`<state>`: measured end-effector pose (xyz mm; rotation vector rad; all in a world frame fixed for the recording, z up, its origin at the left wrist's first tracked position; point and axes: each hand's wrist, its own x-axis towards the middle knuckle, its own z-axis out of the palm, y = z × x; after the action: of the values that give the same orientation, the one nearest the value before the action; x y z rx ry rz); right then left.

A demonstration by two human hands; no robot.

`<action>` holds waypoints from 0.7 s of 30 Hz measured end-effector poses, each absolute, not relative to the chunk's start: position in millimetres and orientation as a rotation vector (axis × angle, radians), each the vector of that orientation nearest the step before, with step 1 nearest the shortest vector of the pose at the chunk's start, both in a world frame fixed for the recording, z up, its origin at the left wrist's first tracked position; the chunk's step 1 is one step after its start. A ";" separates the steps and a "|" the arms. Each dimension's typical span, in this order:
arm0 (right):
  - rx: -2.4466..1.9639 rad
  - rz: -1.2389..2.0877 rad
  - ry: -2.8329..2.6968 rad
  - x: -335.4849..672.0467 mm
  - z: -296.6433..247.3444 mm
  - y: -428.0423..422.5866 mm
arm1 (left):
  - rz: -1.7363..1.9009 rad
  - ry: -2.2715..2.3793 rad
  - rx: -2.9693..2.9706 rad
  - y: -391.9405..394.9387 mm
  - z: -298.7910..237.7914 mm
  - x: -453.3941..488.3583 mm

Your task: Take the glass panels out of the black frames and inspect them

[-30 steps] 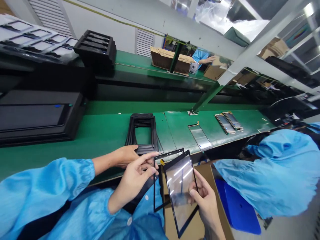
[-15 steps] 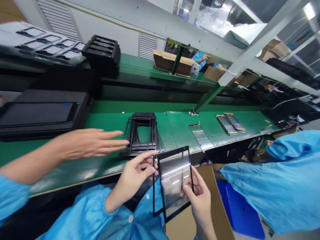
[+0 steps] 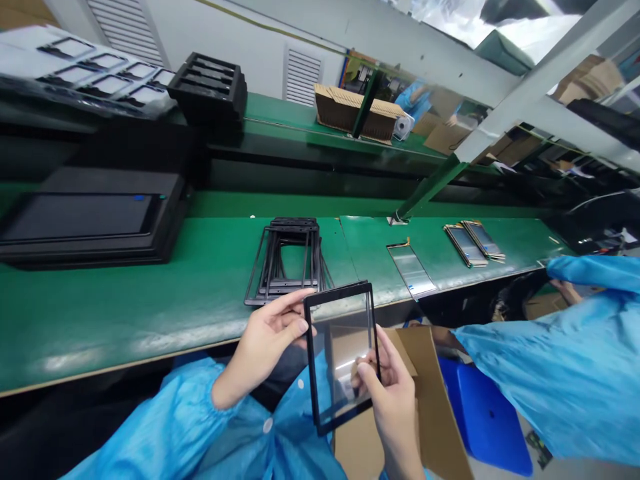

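Note:
I hold a clear glass panel with a black border (image 3: 343, 353) over my lap, just in front of the green belt's edge. It lies flush over a thin black frame, so the two read as one piece. My left hand (image 3: 273, 330) pinches the panel's upper left edge with thumb and forefinger. My right hand (image 3: 393, 393) grips its lower right edge, fingers curled behind the glass. A stack of empty black frames (image 3: 289, 260) lies on the belt just beyond my left hand.
The green belt (image 3: 150, 300) carries flat black trays (image 3: 95, 213) at left and loose display panels (image 3: 411, 269) (image 3: 475, 241) at right. An open cardboard box (image 3: 430, 393) and blue bin (image 3: 487, 420) sit below. A co-worker in blue (image 3: 565, 367) bends at right.
The glass panel, first tilted away from the frame, has swung onto it and lines up. Another person's hand that reached the frame stack from the left has gone out of view.

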<state>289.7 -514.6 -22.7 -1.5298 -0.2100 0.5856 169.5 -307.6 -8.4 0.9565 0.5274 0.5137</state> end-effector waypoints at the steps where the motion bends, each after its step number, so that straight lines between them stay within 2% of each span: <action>1: -1.528 0.587 -0.215 289.5 -22.7 -513.9 | 0.511 0.522 0.957 -306.9 -8.2 169.1; 21: -1.601 0.612 -0.243 285.0 -15.2 -496.7 | 0.474 0.578 0.990 -287.9 -4.3 165.1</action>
<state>285.0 -496.7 -15.2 -1.6009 -0.2429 0.6115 165.1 -287.9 -4.3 0.9901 0.5778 0.4743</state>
